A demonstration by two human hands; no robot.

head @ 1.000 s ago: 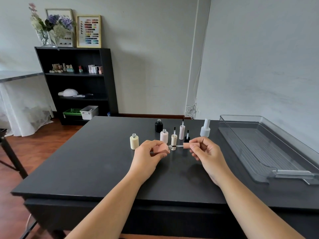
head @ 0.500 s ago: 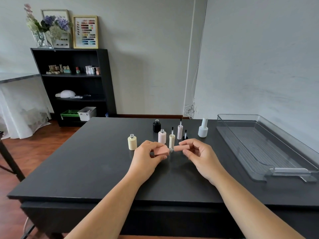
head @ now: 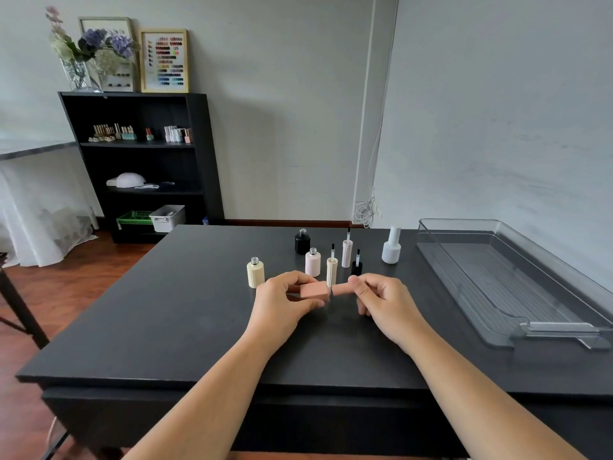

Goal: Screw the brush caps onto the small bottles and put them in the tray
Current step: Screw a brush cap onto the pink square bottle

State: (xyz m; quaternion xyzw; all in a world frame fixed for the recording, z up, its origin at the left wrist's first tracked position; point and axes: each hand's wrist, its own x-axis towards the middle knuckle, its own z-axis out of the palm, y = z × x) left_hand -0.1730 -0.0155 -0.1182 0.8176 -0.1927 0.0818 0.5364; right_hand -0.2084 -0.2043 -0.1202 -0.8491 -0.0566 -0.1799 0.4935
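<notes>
My left hand (head: 285, 302) holds a salmon-pink square bottle (head: 313, 290) on its side above the black table (head: 166, 310). My right hand (head: 381, 298) grips the matching pink brush cap (head: 343, 289), whose end meets the bottle's neck. Behind them stand a cream bottle (head: 255, 273), a pale pink bottle (head: 312, 262) and a black bottle (head: 302, 241), all uncapped. A cream brush cap (head: 331, 270), a pale pink brush cap (head: 346, 252) and a small black brush cap (head: 357, 265) stand upside down with brushes up. A capped white bottle (head: 391, 246) stands further right.
A clear plastic tray (head: 564, 270) lies along the table's right side with nothing in it. A black shelf (head: 199, 154) with small items stands against the back wall at the left, above a wooden floor.
The pink brush cap has gone further into the bottle: the brush stem seen a second ago is now hidden and the cap meets the neck. Both hands stay close together.
</notes>
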